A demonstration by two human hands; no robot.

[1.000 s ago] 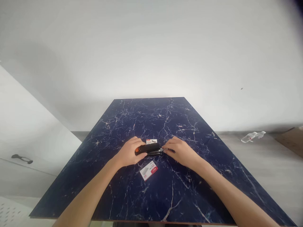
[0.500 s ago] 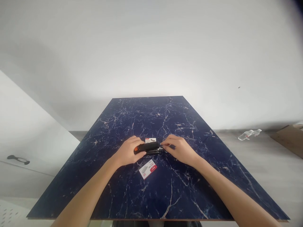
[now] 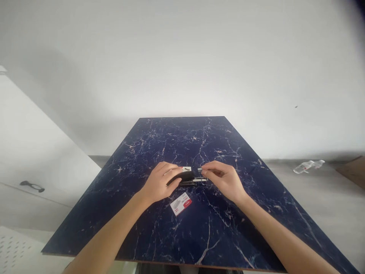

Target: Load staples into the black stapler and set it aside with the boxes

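Observation:
A black stapler (image 3: 186, 177) lies in the middle of a dark blue marbled table (image 3: 199, 228). My left hand (image 3: 160, 184) is curled over its rear end and grips it. My right hand (image 3: 225, 179) sits just right of the stapler's metal front, with thumb and forefinger pinched on a small silvery piece (image 3: 200, 169) above the open staple rail. A small white and red staple box (image 3: 180, 203) lies flat just in front of the stapler. Another small box (image 3: 186, 168) peeks out behind it.
A white wall stands behind the table. A white cabinet with a dark handle (image 3: 32, 186) is on the left. On the grey floor to the right lie an empty plastic bottle (image 3: 308, 166) and the edge of a cardboard box (image 3: 353, 171).
My left hand has slid further over the stapler and now covers its orange end. My right hand has lifted from the stapler's front, pinching a small silvery piece.

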